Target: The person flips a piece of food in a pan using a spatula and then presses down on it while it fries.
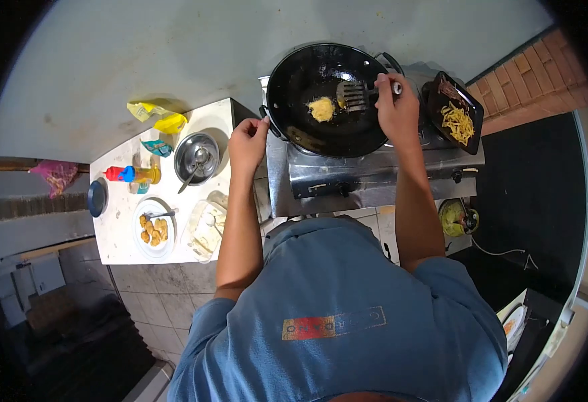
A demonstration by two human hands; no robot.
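Head view, looking straight down: frying in hand. Right hand (396, 110) closed around the handle of a slotted spatula (356, 95), blade resting in the black wok (327, 94) just beside a yellow patty (321, 108) near the wok's middle. Left hand (247, 144) pinching the wok's near-left rim handle, steadying it on the stove (374, 177). Dark tray of fries (456, 114) at the stove's right edge. Probably next: sliding the blade under the patty, keeping the wok braced.
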